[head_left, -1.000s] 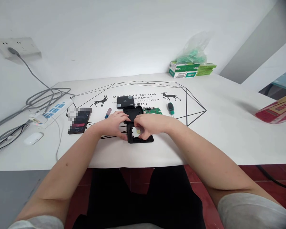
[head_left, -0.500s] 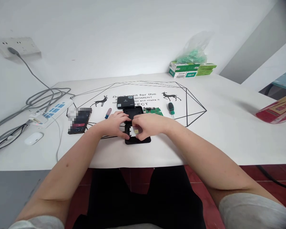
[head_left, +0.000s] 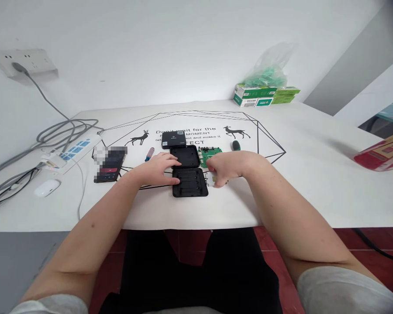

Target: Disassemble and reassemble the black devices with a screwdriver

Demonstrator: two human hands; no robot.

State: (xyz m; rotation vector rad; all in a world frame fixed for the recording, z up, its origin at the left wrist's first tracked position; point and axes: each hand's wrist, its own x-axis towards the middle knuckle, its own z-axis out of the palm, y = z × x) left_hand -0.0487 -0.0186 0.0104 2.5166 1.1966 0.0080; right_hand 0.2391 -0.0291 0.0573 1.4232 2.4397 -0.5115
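Observation:
Two black case halves lie one behind the other on the table: the near one [head_left: 190, 183] has ribs inside, the far one [head_left: 184, 157] is shallow. My left hand [head_left: 160, 169] rests at their left edges, fingers apart, thumb on the near half. Right of the near half, my right hand [head_left: 225, 166] pinches a small white and metallic part [head_left: 211, 179], partly hidden by the fingers. A green circuit board [head_left: 208, 153] lies just behind that hand. A black box [head_left: 173, 139] sits beyond the far half.
To the left are a small screwdriver [head_left: 149, 153], a phone [head_left: 112, 165], a white earphone case [head_left: 47, 188] and a power strip [head_left: 78, 150] with cables. A green-handled screwdriver [head_left: 236, 145] lies right of the board. Boxes [head_left: 254, 92] stand at the back, a red package [head_left: 380, 153] far right.
My right hand has moved right with the white part, out of the near case half, whose ribbed inside now shows. My left hand has stayed nearly in place.

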